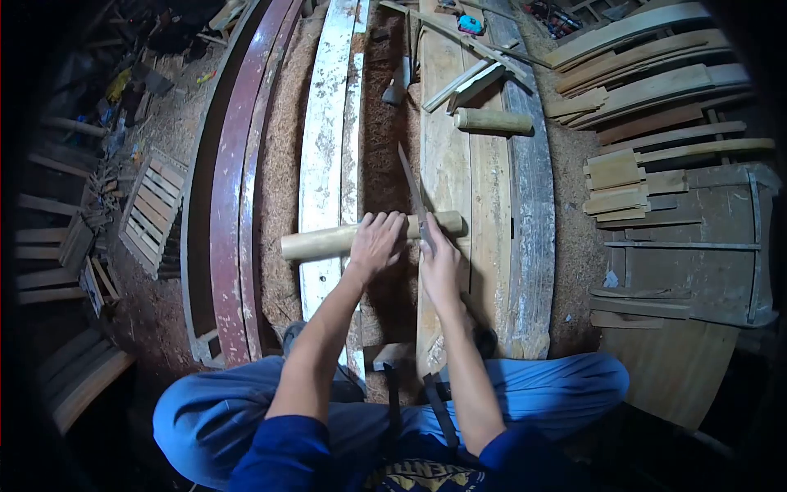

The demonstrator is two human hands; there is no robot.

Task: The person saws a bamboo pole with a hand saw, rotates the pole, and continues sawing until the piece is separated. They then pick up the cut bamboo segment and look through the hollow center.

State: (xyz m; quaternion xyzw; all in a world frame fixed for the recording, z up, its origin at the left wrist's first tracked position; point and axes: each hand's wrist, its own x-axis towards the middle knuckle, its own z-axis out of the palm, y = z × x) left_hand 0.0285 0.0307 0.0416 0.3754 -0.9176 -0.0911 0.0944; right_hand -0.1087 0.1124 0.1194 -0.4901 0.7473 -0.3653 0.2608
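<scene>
A pale, round wooden pole [320, 243] lies crosswise over the gap between a white-painted beam and bare planks. My left hand [379, 243] is closed over the pole's middle, pressing it from above. My right hand [440, 261] is wrapped around the near end of a long, narrow dark blade [412, 182], which points away from me and crosses the pole near its right end. Whether the blade has teeth is too small to tell, and its handle is hidden in my fingers.
A second round pole [493, 121] rests on the planks [487, 271] beyond my right hand. Past it lie crossed wood strips [475, 82] and a turquoise object [470, 25]. The white-painted beam [326, 123] and a maroon beam [234, 180] run on the left. Stacked boards [648, 82] stand right.
</scene>
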